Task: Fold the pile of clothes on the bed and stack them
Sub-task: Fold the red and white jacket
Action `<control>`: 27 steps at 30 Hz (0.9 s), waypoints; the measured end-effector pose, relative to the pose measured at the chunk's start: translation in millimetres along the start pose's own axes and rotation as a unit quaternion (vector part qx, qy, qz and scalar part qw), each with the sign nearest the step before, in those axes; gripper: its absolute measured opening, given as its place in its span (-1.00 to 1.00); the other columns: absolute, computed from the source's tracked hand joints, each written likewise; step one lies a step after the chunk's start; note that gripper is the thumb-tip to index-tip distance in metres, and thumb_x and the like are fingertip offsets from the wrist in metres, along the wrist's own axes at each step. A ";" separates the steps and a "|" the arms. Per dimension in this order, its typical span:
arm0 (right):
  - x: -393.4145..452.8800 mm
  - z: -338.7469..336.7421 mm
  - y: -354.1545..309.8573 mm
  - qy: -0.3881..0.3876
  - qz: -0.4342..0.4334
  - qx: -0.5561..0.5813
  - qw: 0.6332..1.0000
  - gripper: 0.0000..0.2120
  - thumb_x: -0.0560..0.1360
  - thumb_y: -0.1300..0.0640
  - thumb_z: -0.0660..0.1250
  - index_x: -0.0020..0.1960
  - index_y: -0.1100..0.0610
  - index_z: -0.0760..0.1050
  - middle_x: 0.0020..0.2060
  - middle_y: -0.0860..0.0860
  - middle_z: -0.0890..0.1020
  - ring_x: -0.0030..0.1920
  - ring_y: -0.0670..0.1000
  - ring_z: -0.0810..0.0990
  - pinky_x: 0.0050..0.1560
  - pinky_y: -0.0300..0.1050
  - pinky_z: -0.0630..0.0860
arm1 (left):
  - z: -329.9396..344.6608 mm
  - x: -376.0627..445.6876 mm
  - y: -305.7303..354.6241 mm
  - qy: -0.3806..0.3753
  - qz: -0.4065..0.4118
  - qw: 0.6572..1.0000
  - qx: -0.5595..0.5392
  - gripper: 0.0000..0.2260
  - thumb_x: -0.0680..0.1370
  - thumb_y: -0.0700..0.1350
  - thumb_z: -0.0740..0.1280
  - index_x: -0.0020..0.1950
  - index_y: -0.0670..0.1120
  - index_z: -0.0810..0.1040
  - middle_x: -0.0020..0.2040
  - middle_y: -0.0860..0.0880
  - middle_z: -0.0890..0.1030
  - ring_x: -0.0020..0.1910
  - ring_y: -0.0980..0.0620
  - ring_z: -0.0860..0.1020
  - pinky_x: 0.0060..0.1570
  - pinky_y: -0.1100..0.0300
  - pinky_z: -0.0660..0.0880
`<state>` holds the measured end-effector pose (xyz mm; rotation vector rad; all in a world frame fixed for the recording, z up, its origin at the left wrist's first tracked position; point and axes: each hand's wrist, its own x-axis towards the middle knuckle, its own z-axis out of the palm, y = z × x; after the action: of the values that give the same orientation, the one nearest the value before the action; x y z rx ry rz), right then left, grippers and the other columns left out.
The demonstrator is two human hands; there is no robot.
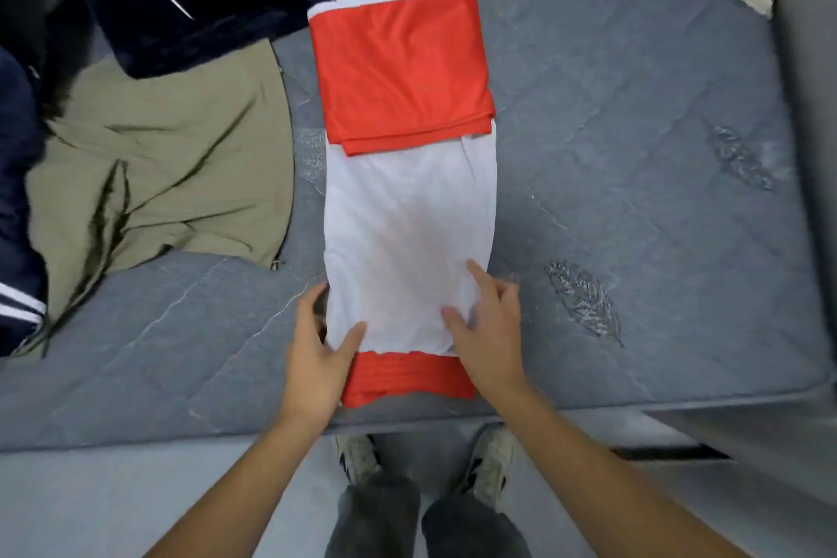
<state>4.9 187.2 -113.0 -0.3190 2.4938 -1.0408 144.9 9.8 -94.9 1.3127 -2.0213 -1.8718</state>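
**Slippery red-and-white jersey, halfway folded**

Watching this remotely: the shiny red and white sports garment lies in a long strip mid-bed on the grey quilted mattress, red fold up at 12 o'clock, red hem at 6. It looks thin, light and slick, so I reckon folds will slide. I'd grab the near corners. My left hand pinches the white edge at 7 o'clock, thumb on top; my right hand rests flat at 5 o'clock, fingers spread. Khaki trousers wait at 9.
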 end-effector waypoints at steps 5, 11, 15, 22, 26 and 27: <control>-23.1 -9.1 3.2 -0.153 0.031 0.073 0.985 -0.25 0.47 0.05 0.55 0.53 -0.30 0.29 0.32 -0.22 0.54 0.27 -0.22 0.50 0.22 -0.45 0.37 | -10.0 -15.0 -2.2 -0.052 0.003 0.999 -0.001 -0.37 0.59 -0.24 0.46 0.59 0.02 0.28 0.40 0.17 0.53 0.38 0.25 0.50 0.40 0.16 0.47; -29.8 -44.7 -2.1 -0.100 -0.062 0.115 0.986 -0.62 0.49 0.26 0.49 0.21 -0.08 0.54 -0.02 -0.04 0.66 -0.04 -0.08 0.60 0.01 -0.31 0.51 | -7.7 -36.0 4.9 -0.022 0.103 0.994 0.021 -0.52 0.63 -0.20 0.42 0.46 0.13 0.36 0.12 0.38 0.60 0.05 0.29 0.63 0.01 0.41 0.56; -46.8 -44.4 12.4 -0.056 -0.095 0.027 0.994 -0.81 0.52 0.21 0.48 0.05 -0.03 0.60 -0.06 -0.05 0.53 -0.07 -0.14 0.53 0.01 -0.17 0.43 | 4.4 -51.3 -10.1 0.015 0.101 0.991 0.091 -0.77 0.66 -0.13 0.37 0.17 0.19 0.43 -0.42 -0.03 0.47 -0.51 0.04 0.48 -0.40 0.15 0.48; -63.5 -48.0 46.3 -0.043 -0.293 -0.292 0.910 -0.39 0.41 0.15 0.40 0.46 0.06 0.43 0.60 0.16 0.18 0.51 0.24 0.27 0.36 0.14 0.39 | -12.6 -58.9 -41.0 0.006 0.316 0.847 0.428 -0.58 0.57 -0.11 0.32 0.45 0.01 0.47 0.45 -0.09 0.36 0.32 -0.12 0.43 0.07 -0.02 0.48; -67.8 -49.2 57.3 -0.180 -0.403 -0.325 0.836 -0.27 0.43 0.09 0.37 0.59 0.00 0.30 0.67 0.00 0.10 0.65 0.13 0.12 0.41 0.11 0.38 | -21.7 -57.5 -56.6 -0.155 0.364 0.770 0.500 -0.38 0.59 0.24 0.31 0.62 0.11 0.30 0.65 0.01 0.21 0.63 -0.09 0.19 0.43 -0.10 0.37; -65.2 -49.6 60.1 -0.209 -0.411 -0.347 0.817 -0.25 0.46 0.07 0.39 0.62 -0.03 0.25 0.68 -0.01 0.07 0.66 0.11 0.09 0.43 0.11 0.37 | -21.7 -55.4 -59.6 -0.170 0.357 0.759 0.517 -0.35 0.60 0.28 0.30 0.65 0.12 0.26 0.67 0.00 0.18 0.66 -0.10 0.12 0.51 -0.12 0.31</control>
<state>36.9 283.3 -106.0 -1.7467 2.1975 -0.1599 222.9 34.8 -114.4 0.0294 -3.2509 -0.5963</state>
